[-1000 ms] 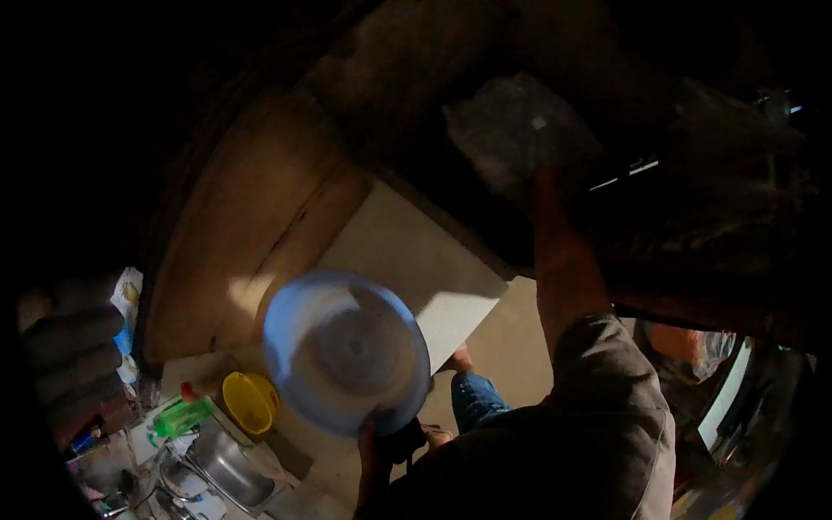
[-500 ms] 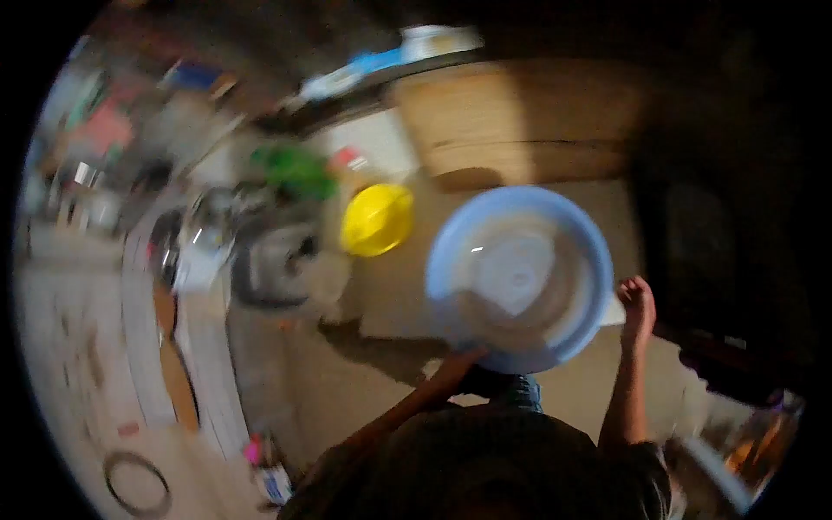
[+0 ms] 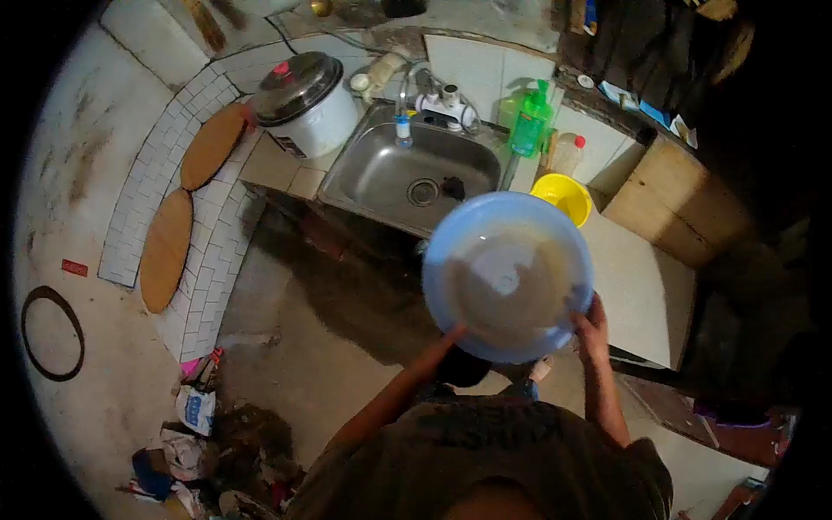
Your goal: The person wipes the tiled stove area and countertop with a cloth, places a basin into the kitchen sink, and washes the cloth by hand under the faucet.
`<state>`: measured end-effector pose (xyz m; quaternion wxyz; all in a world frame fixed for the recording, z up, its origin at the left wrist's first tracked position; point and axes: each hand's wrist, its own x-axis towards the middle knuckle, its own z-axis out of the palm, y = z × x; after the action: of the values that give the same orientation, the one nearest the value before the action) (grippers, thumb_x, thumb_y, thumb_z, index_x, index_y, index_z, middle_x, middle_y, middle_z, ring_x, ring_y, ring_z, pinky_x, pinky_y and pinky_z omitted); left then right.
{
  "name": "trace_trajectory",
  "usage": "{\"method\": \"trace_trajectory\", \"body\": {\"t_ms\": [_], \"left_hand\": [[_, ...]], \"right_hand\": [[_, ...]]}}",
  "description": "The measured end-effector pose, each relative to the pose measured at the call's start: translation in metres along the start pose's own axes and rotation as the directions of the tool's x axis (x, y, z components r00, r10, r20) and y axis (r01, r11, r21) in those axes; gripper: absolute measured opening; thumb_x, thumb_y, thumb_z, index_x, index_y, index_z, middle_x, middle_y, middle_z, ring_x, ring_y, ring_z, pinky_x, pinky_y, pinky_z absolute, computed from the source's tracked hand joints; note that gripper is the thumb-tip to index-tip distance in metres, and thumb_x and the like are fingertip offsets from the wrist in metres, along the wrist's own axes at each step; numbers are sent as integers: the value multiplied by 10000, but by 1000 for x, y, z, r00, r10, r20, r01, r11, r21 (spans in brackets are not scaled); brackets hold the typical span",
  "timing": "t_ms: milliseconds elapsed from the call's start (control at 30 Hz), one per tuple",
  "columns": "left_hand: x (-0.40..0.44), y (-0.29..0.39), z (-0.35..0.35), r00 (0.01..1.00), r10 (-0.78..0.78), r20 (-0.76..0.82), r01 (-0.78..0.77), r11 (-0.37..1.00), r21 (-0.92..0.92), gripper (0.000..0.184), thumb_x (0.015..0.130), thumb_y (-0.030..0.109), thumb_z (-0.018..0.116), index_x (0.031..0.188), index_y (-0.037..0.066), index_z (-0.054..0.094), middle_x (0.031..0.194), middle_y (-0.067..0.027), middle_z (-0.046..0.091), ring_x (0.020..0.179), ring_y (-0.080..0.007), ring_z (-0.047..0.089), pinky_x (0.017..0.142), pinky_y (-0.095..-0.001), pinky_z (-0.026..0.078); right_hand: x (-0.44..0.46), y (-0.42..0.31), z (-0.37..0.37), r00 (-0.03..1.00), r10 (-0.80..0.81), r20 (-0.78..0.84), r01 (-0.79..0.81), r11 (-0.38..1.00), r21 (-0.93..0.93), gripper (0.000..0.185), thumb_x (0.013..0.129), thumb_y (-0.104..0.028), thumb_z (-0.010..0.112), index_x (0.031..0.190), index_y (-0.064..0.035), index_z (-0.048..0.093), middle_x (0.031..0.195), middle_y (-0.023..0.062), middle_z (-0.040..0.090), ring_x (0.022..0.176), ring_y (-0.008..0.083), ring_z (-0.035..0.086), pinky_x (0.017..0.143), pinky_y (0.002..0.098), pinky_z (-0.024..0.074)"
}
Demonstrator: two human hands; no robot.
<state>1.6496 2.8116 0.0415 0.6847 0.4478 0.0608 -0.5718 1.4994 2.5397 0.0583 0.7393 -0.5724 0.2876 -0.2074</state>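
Observation:
A round light-blue plastic basin [image 3: 442, 260] is held up in front of my body, its near side toward me. My left hand [image 3: 452, 338] grips its near left rim, with the thumb over the edge. On the near right side, my right hand [image 3: 591, 329] has its fingers wrapped round the rim. The inside looks pale and greyish with a shadow across it; I cannot tell whether liquid lies in it. Beyond the basin, a steel sink [image 3: 347, 178] is set in the counter, its front right corner partly covered by the basin.
A white faucet [image 3: 444, 108] stands behind the sink. Left of it is a lidded pot [image 3: 321, 117]. To the right are a green bottle [image 3: 530, 121], a yellow bowl [image 3: 555, 186] and a wooden board [image 3: 663, 199]. Rubbish [image 3: 251, 442] lies on the floor at lower left.
My view and the basin have turned toward the sink, which now shows sharply ahead. My right hand, earlier off the basin, has taken hold of its right rim.

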Motion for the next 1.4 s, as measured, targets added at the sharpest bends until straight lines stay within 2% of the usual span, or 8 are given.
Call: {"method": "trace_trajectory", "body": {"t_ms": [367, 567, 767, 933, 1000, 1067, 1167, 1400], "left_hand": [[-38, 104, -122, 889, 390, -240, -437, 880, -187, 505, 849, 341, 573, 1214, 13, 455, 1183, -100, 497, 1101, -236, 475, 943, -372, 385], [-27, 150, -148, 899, 357, -254, -422, 859, -288, 363, 839, 194, 553, 1161, 34, 500, 1155, -110, 514, 1090, -255, 482, 940, -384, 390], [-6, 211, -160, 904, 291, -312, -368, 903, -222, 362, 840, 157, 511, 1177, 29, 473, 1185, -129, 489, 1115, -283, 456, 949, -416, 375], [29, 244, -162, 917, 274, -291, -336, 923, -189, 411, 843, 163, 501, 1222, 23, 428, 1204, -137, 472, 1130, -287, 444, 956, -417, 373], [41, 249, -166, 891, 320, -324, -382, 912, -151, 424, 841, 148, 498, 1238, 19, 418, 1208, -142, 468, 1130, -286, 444, 955, -409, 374], [44, 257, -157, 892, 281, -355, -363, 913, -187, 427, 838, 136, 498, 1241, 20, 416, 1208, -143, 468, 1125, -287, 448, 954, -408, 376], [50, 269, -153, 891, 227, -393, -326, 923, -207, 430, 836, 118, 501, 1245, 20, 413, 1211, -143, 467, 1119, -286, 454, 956, -403, 379], [70, 291, -152, 888, 215, -406, -287, 950, -125, 425, 830, 120, 523, 1231, 16, 427, 1203, -131, 476, 1124, -273, 452, 962, -406, 370]], "right_hand": [[169, 38, 207, 882, 445, 154, -460, 883, 88, 585, 725, -65, 556, 1254, -50, 308, 1041, 159, 495, 854, 325, 574, 667, 496, 539], [263, 83, 235, 940, 324, 110, -335, 935, 111, 499, 775, -137, 564, 1210, -30, 343, 1083, 159, 500, 811, 330, 595, 617, 484, 550], [328, 141, 251, 985, -163, -52, 66, 644, -763, 669, 697, -322, 708, 1203, 7, 420, 1141, 243, 502, 1096, 388, 461, 925, 450, 381], [397, 104, 259, 991, -23, 129, 130, 302, -945, 623, 737, -346, 662, 1222, -28, 435, 1109, 204, 518, 1047, 380, 490, 919, 440, 397], [418, 73, 270, 920, -391, 19, 221, 478, -850, 590, 759, -278, 665, 1235, -28, 424, 1036, 163, 543, 1005, 318, 529, 867, 408, 439], [452, 51, 284, 936, -349, -47, 310, 881, -357, 587, 770, -214, 672, 1255, -23, 402, 1013, 127, 547, 922, 220, 568, 752, 331, 481], [465, 12, 307, 988, -153, -26, 155, 975, 159, 577, 771, -191, 672, 1263, -47, 408, 931, 127, 588, 755, 159, 597, 623, 266, 483], [483, -1, 294, 946, -288, -152, 239, 930, -278, 246, 825, -188, 589, 1034, -58, 601, 798, 102, 654, 645, 185, 627, 563, 304, 488]]}}
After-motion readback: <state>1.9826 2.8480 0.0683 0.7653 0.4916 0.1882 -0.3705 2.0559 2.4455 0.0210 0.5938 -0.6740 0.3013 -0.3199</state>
